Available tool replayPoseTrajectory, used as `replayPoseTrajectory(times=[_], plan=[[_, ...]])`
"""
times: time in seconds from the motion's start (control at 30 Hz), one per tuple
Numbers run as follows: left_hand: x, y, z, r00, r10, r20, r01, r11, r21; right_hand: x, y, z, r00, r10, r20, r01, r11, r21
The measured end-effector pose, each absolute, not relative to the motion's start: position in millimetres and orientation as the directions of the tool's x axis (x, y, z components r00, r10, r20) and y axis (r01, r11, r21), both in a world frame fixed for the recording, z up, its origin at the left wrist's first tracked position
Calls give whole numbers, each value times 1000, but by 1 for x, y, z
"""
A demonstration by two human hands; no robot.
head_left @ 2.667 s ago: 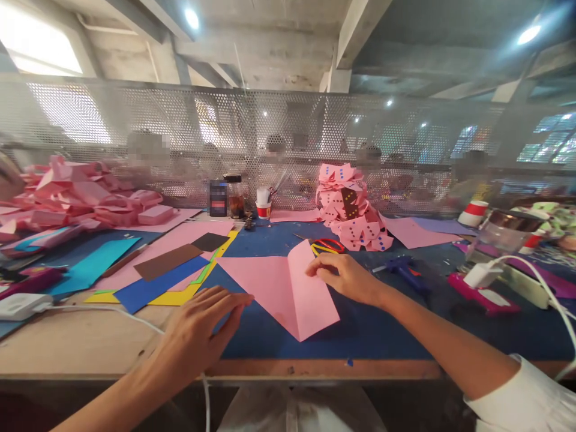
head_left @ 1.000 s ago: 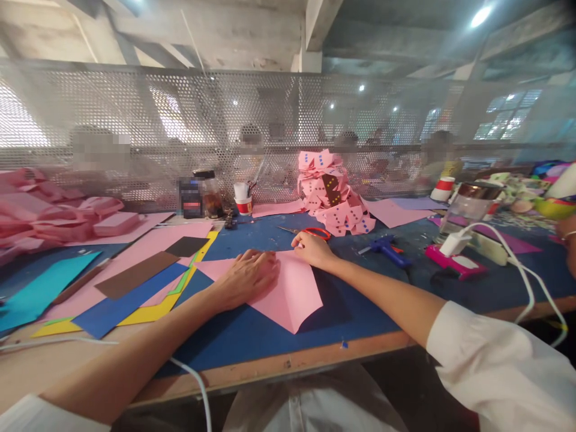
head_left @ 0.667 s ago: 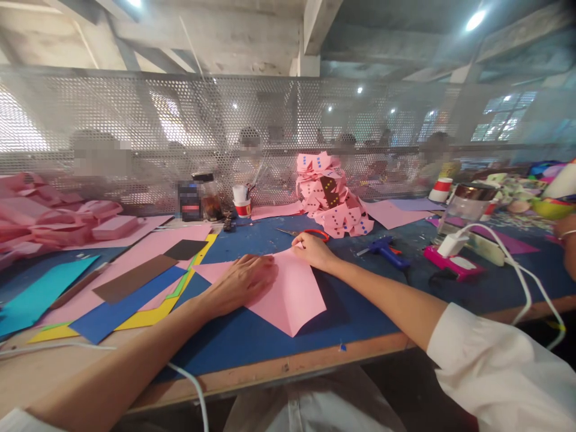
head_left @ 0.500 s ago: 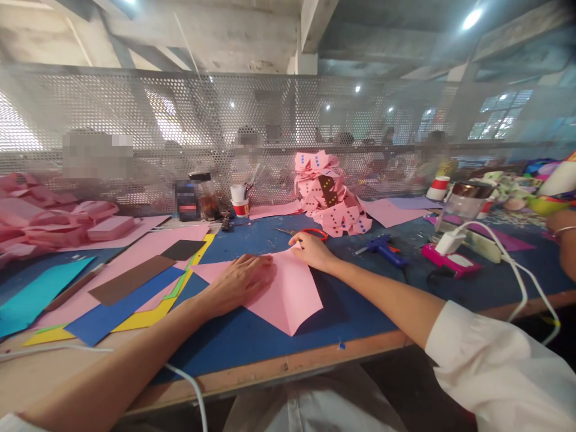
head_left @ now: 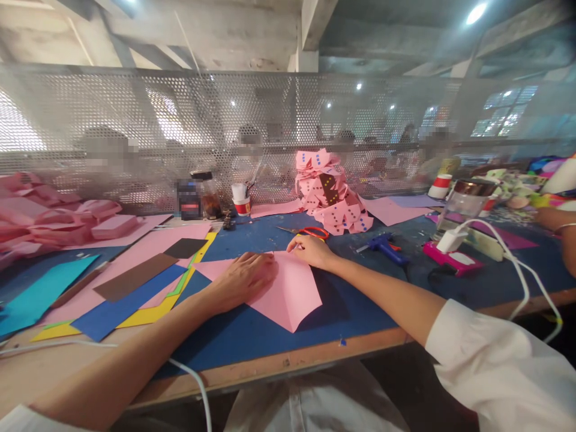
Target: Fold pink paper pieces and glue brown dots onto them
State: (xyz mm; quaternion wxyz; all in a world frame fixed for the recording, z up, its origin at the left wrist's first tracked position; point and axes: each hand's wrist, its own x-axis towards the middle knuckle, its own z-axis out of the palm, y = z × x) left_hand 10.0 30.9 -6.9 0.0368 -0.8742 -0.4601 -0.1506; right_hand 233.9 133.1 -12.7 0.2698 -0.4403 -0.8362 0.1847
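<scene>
A creased sheet of pink paper (head_left: 288,291) lies on the blue work mat, its near corner pointing at the table edge. My left hand (head_left: 245,276) rests flat across its left part, fingers stretched out. At the far edge of the sheet, my right hand (head_left: 310,249) is closed in a pinch on the paper; the fingertips are partly hidden. Just beyond that hand are red-handled scissors (head_left: 315,232). Colored strips lie left of my left arm, among them a brown strip (head_left: 135,278) and a blue strip (head_left: 128,303).
Behind stands a pile of dotted pink paper pieces (head_left: 333,192). To the right are a blue glue gun (head_left: 387,248), a pink power strip (head_left: 452,258) with a white cable, and a clear jar (head_left: 465,204). Pink paper loops (head_left: 58,210) heap at left. Another person's arm (head_left: 558,225) shows far right.
My right hand has shifted slightly left along the far edge of the pink paper. My left hand stays flat on the sheet. The view has moved a little.
</scene>
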Motion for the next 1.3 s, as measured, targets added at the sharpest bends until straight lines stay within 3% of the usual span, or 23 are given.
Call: replayPoseTrajectory(times=[0.4, 1.03, 1.3], plan=[[10, 22, 3, 559, 795, 237, 791, -596, 136, 243, 136, -10, -599, 747, 290, 479, 624, -617], [11, 26, -1, 553, 801, 229, 811, -580, 70, 242, 128, -3, -575, 796, 191, 610, 572, -548], [11, 26, -1, 547, 808, 217, 811, -576, 103, 239, 127, -2, -542, 818, 193, 635, 549, -543]])
